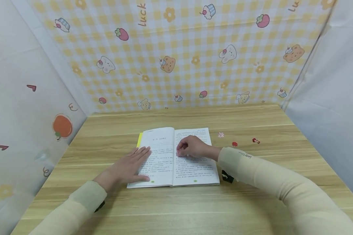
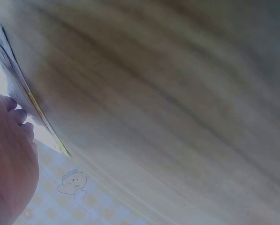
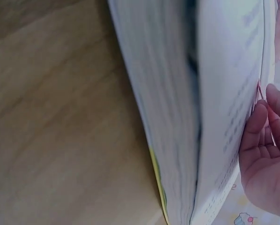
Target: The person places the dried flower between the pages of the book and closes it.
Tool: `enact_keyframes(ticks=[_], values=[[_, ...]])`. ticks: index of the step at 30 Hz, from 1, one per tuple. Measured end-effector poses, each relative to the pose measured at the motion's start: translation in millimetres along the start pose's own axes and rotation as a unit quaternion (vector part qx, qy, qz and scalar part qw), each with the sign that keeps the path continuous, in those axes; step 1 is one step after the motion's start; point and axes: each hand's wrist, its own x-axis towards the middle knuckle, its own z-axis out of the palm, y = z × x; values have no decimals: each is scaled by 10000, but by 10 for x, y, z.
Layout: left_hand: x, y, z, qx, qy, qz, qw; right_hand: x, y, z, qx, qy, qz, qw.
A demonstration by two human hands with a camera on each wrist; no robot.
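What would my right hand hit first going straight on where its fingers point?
Your right hand would probably meet your left hand, on the opposite half of the open book, though depth is unclear.

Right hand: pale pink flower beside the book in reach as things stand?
Probably yes: the pale pink flower lies just past the right edge of the book, near the right hand, nothing visibly covering it. That hand pinches a pink piece, though, so may need freeing first.

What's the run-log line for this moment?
left hand: rests on left page | right hand: pinches pink piece at right page | book: open, three small pieces to its right
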Motion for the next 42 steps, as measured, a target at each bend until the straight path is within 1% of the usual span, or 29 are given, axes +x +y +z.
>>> enact_keyframes(ticks=[6,12,15,17,20,22,27,30,33,36,38,42], values=[[-1,1,-7,18,-10,14,10000,9,51,-123,256,7,29,9997],[-7,4,-22,-30,-59,-36,10000,13,151,-332,249,261,-58,9993],[-8,-1,-18,-12,-82,-59,9999,17,229,-442,107,439,-100,9989],[-8,-3,-14,-11,-81,-62,9999,25,290,-515,-66,585,-211,9980],[-9,-7,-5,-26,-50,-62,10000,37,367,-617,-423,800,-328,9954],[-11,-10,-1,-40,-23,-60,10000,42,406,-679,-620,862,-324,9938],[-11,-12,7,-100,-28,-54,9999,59,525,-775,-856,716,-64,9937],[-6,-9,13,-120,-9,-34,9999,61,602,-796,-1083,582,-51,9924],[1,-10,29,-100,76,-2,9999,40,660,-813,-1547,466,-186,9867],[6,-12,34,-76,117,11,9999,10,704,-827,-2041,401,-338,9775],[6,-11,33,-71,134,24,9999,-2,736,-833,-2366,391,-388,9700],[-1,-6,18,-75,142,48,9999,-9,782,-834,-2811,337,-387,9583]])
